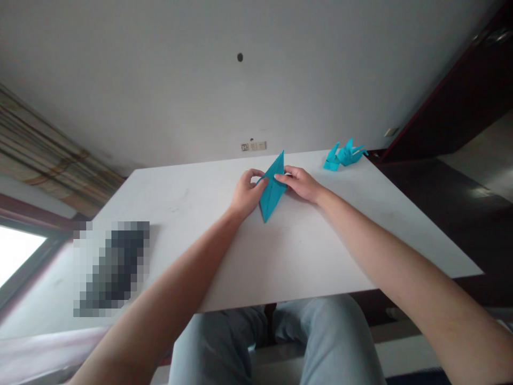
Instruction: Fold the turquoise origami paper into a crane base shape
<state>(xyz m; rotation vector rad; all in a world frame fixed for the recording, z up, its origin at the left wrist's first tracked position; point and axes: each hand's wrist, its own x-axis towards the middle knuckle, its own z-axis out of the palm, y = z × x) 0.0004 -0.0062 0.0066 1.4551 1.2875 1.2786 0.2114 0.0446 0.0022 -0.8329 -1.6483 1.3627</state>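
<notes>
Both hands in play, and both on the same piece! The left hand [245, 195] pinches the left edge of the folded blue paper [274, 195], thumb laid over the near face, index finger curled at the rim. Across from it, the right hand [304, 185] grips the right edge, its thumb pressed on the face too, the other fingers partly hidden behind. So the paper sits squarely between the two hands, a tall diamond, one point up and leaning right, the other pointing down toward the person. Whether that lower tip touches the white table [304, 262] underneath, I cannot tell.

Out to the far right corner of the tabletop, well apart from the hands, folded blue figures [345, 155] with pointed tips stand close together. Over on the left, a dark object [118, 267] lies blurred into blocks, too masked to name. Beyond the far edge, sockets [254, 146] line the pale wall [168, 80]; a patterned curtain [44, 160] hangs at left, and below, jeans-clad legs [331, 342] tuck under the near edge.
</notes>
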